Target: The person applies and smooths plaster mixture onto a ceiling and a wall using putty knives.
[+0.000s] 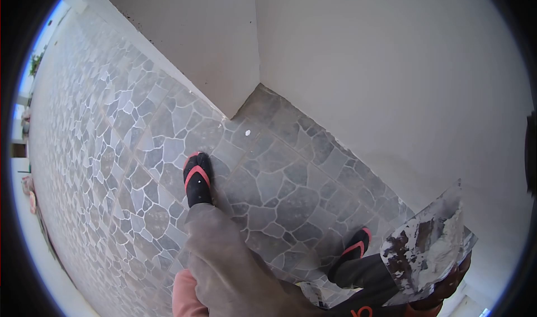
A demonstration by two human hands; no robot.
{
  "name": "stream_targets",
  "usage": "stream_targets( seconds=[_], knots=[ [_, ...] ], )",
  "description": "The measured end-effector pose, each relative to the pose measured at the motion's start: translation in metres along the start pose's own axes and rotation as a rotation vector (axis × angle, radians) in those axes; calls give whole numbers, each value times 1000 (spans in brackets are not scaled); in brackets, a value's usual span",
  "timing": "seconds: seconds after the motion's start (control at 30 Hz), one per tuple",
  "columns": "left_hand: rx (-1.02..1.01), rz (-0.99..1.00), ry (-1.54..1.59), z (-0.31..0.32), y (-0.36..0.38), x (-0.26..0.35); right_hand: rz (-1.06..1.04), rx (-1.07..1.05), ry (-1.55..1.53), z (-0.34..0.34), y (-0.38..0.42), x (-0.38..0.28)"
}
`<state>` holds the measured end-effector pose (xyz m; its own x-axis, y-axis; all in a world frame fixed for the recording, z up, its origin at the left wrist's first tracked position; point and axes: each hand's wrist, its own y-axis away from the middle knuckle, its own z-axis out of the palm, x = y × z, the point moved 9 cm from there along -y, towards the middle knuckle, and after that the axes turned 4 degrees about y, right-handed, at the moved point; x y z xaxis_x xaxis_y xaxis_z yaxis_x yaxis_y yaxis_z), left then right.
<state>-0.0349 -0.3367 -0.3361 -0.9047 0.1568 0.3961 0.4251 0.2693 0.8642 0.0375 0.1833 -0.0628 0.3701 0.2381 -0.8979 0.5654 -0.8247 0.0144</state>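
Observation:
My right hand (447, 288) is at the lower right, fingers curled under a flat metal plate (428, 244) smeared with white plaster. The plate is tilted and held close to the white wall (403, 82). Only the fingertips show below the plate's edge. My left hand is out of sight; a pink bit of clothing (184, 297) shows at the bottom left beside my grey trouser leg (224, 261). My feet, in black socks and red-strapped sandals, stand on the floor: one (197, 178) near the centre, the other (355, 249) close to the wall.
The floor (112, 149) is grey stone-pattern tile. Two white walls meet in a recessed corner (257, 82) ahead, with a projecting corner (226, 115) to its left. A small white speck (248, 132) lies on the tiles near it.

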Motion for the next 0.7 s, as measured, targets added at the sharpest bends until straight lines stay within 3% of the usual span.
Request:
stream_targets(
  seconds=[0.7],
  knots=[
    [39,17,7,-10,0,36,-9,-28,73,13,-20,2]
  ],
)
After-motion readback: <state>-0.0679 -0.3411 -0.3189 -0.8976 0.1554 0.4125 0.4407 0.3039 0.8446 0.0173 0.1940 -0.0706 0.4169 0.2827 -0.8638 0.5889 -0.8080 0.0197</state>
